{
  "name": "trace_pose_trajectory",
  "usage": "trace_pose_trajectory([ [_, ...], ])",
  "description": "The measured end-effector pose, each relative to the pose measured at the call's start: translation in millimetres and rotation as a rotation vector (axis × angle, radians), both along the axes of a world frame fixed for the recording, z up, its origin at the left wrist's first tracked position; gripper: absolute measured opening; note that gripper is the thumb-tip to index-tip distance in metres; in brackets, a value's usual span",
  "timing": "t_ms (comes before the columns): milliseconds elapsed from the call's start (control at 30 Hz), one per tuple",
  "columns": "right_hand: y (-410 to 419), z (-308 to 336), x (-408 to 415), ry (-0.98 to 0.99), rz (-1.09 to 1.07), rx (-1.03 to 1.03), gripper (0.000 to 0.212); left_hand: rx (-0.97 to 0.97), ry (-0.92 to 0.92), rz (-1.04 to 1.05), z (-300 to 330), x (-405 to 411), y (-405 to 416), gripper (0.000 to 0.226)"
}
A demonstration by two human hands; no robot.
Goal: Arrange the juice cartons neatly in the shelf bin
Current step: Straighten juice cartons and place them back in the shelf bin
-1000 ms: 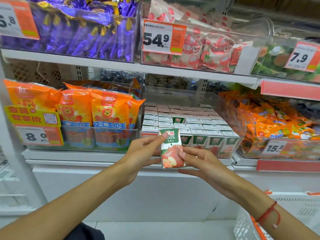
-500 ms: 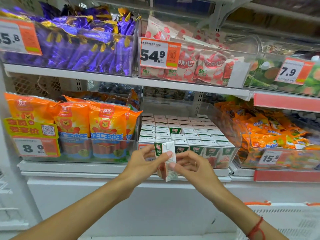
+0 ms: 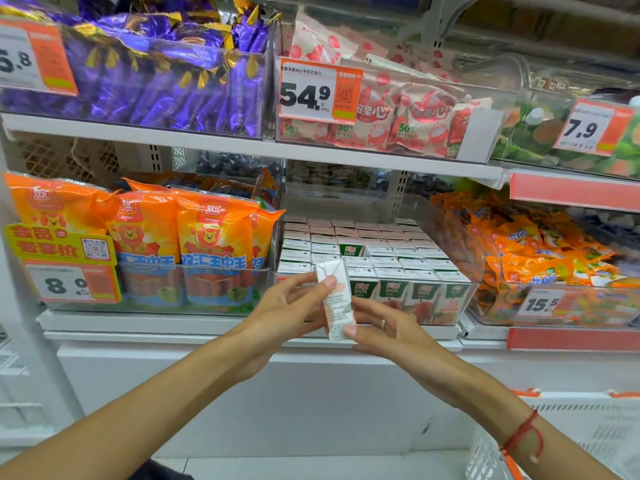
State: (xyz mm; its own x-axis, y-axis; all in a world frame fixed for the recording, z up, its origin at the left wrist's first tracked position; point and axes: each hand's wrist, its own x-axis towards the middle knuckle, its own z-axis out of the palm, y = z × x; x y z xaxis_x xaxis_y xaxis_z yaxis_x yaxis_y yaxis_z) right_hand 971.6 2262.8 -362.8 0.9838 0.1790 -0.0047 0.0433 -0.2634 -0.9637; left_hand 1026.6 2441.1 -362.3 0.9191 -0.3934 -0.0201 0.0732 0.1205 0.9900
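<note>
Just in front of the clear shelf bin [image 3: 464, 258] of packed juice cartons [image 3: 391, 261], at twelve o'clock from me, I pinch one loose carton [image 3: 337, 303] between my left hand [image 3: 287, 311] and right hand [image 3: 384, 329], its printed side panel facing me.

The juice carton [image 3: 337, 301] in the hands is white with orange low. The sausage packs [image 3: 207, 233] at left are orange. The candy bags [image 3: 166, 77] above are purple with gold.
</note>
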Motion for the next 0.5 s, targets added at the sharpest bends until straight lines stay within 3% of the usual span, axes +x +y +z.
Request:
trace_pose_trajectory([
  [100,2.1,-0.2,0.2,0.012,-0.007,0.008,0.036,-0.031,-0.008,0.024,0.9,0.3,-0.1,0.038],
  [267,0.5,-1.5,4.6,0.011,-0.064,0.060,0.043,-0.045,-0.008,0.004,1.7,-1.5,-0.5,0.046],
  [367,-0.1,-3.1,6.0,0.024,-0.061,0.123,0.036,-0.040,-0.007,-0.026,1.9,-1.8,-1.1,0.049],
  [500,3.4,-2.5,5.1,-0.022,-0.132,0.097,0.038,-0.032,-0.041,-0.004,3.0,-4.4,-4.6,0.042],
])
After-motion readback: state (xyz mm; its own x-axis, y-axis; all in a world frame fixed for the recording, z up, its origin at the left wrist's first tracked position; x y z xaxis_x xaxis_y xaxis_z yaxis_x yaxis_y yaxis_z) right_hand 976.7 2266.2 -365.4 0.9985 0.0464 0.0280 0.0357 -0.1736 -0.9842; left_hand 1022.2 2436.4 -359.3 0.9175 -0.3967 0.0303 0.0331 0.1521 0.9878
